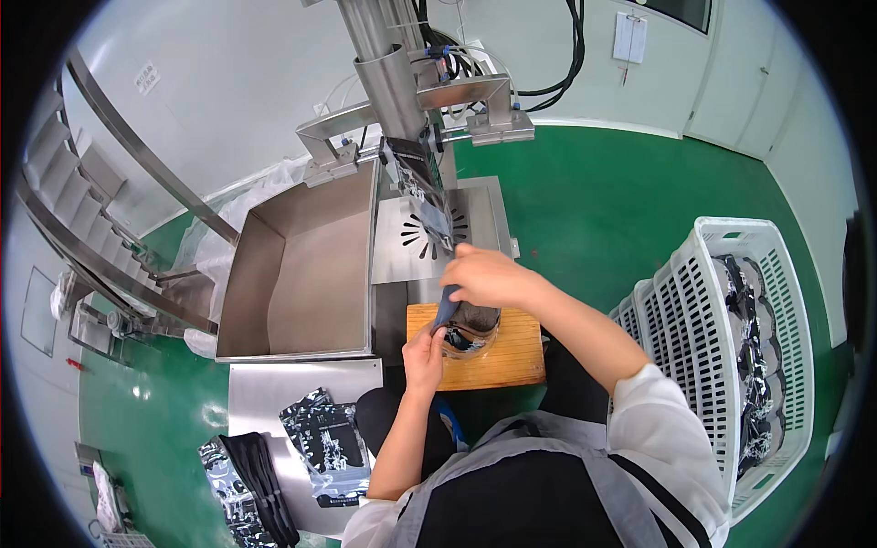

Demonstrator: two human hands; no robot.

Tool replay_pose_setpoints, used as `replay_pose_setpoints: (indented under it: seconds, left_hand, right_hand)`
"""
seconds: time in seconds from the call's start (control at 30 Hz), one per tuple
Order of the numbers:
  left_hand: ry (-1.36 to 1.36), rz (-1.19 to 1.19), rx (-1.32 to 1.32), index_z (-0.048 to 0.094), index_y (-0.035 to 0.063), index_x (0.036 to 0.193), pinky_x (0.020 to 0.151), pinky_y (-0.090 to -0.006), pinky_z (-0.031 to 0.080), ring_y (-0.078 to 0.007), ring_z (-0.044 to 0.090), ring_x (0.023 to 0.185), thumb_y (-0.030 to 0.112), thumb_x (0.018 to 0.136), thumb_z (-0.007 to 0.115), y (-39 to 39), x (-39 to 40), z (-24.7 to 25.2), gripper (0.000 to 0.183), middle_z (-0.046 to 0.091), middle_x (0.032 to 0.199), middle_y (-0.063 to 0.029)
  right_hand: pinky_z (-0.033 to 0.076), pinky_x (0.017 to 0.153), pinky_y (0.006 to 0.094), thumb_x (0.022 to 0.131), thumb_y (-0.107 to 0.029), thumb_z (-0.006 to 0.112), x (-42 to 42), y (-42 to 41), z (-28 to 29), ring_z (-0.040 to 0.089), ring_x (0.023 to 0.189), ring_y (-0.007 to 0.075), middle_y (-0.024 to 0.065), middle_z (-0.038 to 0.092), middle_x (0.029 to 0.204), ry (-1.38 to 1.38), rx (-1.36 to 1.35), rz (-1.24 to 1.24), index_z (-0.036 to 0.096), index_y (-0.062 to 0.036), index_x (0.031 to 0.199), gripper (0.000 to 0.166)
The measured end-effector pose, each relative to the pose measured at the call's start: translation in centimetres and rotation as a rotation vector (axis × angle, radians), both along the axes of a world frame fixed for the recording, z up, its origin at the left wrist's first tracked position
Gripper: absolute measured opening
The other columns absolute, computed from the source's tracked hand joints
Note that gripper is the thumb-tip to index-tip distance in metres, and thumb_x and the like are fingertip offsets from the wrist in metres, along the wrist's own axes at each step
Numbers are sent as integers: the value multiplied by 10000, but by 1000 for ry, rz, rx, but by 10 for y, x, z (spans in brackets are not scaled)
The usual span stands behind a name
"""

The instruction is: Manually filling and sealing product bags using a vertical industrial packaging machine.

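A filled plastic bag (476, 322), dark inside and partly see-through, stands on a yellow wooden board (493, 375) before me. Its flat upper strip is stretched between my hands. My left hand (423, 362) pinches the near end of this strip, and my right hand (490, 275) grips the far end. The right fingers partly hide the film. Just beyond, a black printed bag (428, 198) hangs beneath a steel filling tube (390, 89) with side clamps. Its lower end comes close to my right hand, over a slotted steel plate (404, 267).
A deep steel tray (318, 294) stands left of the filling tube. Flat printed bags (332, 445) and a fanned stack of bags (253, 486) lie on a steel bench (301, 377) at lower left. To the right, a white plastic crate (699, 383) holds several filled bags.
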State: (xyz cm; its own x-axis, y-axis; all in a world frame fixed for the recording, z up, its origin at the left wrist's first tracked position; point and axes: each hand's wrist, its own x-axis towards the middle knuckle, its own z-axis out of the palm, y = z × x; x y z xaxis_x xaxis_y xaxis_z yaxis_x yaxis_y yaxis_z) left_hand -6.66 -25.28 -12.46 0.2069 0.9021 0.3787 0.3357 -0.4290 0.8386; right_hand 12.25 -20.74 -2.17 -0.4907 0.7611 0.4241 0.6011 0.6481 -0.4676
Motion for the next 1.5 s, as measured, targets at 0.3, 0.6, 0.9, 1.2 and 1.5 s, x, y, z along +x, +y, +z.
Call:
replay_pose_setpoints:
  seconds: [0.3,0.6,0.9,1.2,1.5]
  left_hand:
    - [-18,219,198,609,-33,905,609,-317,456,-254,589,637,111,893,539,-9,11,-6,161,593,720,-158]
    - [-45,180,107,624,5,1019,629,-358,484,-281,619,712,133,878,563,-7,9,-13,200,633,819,-162]
    - [-282,116,75,618,6,948,674,-352,477,-320,615,776,186,886,550,2,-7,-21,201,628,825,-161]
    - [-555,-207,-247,642,-12,941,683,-273,465,-145,597,711,197,857,612,14,-22,-11,228,656,775,-100]
    - [-466,-169,-293,664,-4,943,588,-236,450,-57,543,634,162,832,646,17,-23,-17,200,622,710,0]
  right_hand:
    - [515,615,416,743,-295,678,22,18,14,656,743,322,155,661,767,-786,-256,-256,677,-32,747,264]
    - [421,708,383,661,-173,737,3,-49,42,513,782,289,126,545,784,-289,-120,-103,660,-54,961,332]
    - [377,688,369,592,-120,715,-12,-69,17,476,741,254,54,581,692,-403,47,94,574,-20,601,173]
    - [366,909,305,646,-33,670,53,-42,-59,488,1027,214,80,556,1113,263,-511,73,593,26,1060,425]
    - [388,852,260,818,34,555,45,-39,-127,538,896,145,61,607,965,746,-517,-135,604,54,902,99]
